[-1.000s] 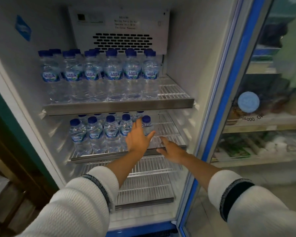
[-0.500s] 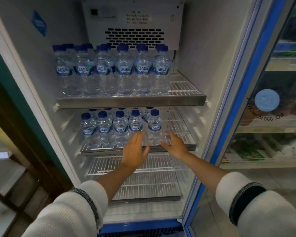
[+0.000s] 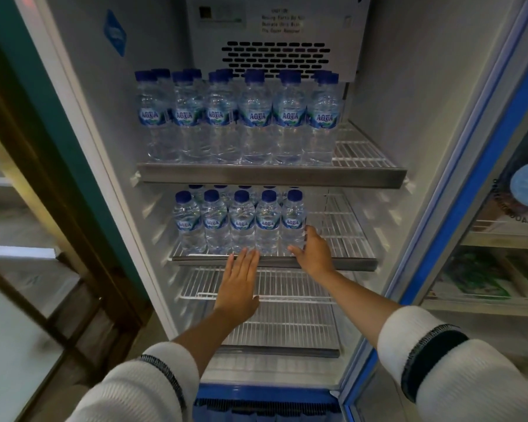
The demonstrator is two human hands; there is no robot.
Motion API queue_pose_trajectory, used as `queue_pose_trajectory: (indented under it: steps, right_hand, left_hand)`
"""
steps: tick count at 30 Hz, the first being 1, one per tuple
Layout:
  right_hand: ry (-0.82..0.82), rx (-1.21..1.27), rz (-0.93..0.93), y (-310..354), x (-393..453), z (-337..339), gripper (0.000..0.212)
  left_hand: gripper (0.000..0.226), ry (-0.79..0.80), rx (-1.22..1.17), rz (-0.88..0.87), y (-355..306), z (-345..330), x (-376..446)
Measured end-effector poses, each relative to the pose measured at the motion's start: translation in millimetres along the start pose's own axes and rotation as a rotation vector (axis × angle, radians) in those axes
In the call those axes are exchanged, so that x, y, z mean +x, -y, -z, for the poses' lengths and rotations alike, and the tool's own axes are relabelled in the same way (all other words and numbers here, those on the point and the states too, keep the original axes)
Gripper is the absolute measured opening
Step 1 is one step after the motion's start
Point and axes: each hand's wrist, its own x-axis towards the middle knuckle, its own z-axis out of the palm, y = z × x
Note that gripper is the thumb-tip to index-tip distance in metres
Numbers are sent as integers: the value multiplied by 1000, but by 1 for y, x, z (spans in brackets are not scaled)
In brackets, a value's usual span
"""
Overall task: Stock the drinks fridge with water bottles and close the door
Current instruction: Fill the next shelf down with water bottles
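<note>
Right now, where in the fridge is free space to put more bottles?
Free: second shelf right of its bottle row, top shelf right end, and the lower wire shelves. Crowded: both shelves' left and middle.

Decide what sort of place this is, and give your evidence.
Probably a shop: a glass-door fridge holds rows of identical bottles, and stocked shelves show through its open door.

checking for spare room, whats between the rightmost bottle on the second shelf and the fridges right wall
Only bare wire shelf lies between the rightmost bottle and the right wall, seen in the head view.
</note>
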Motion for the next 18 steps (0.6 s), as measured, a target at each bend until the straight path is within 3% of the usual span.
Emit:
queue_pose_trajectory:
  steps: [7,11,14,18]
  right_hand:
    - [77,-8,13,-1,-4,7,56]
    - [131,32,-45,6,-7,8,68]
    - [63,58,-44,11,-20,4,79]
    - [-47,-175,123,8,-58,-8,89]
  left_hand:
    - [113,91,55,18,-2,8,-3]
    - [116,141,92,26,-3,13,-2]
    - [116,175,53,44,-3,17,-4]
    - [109,153,-92,202,0,16,-24]
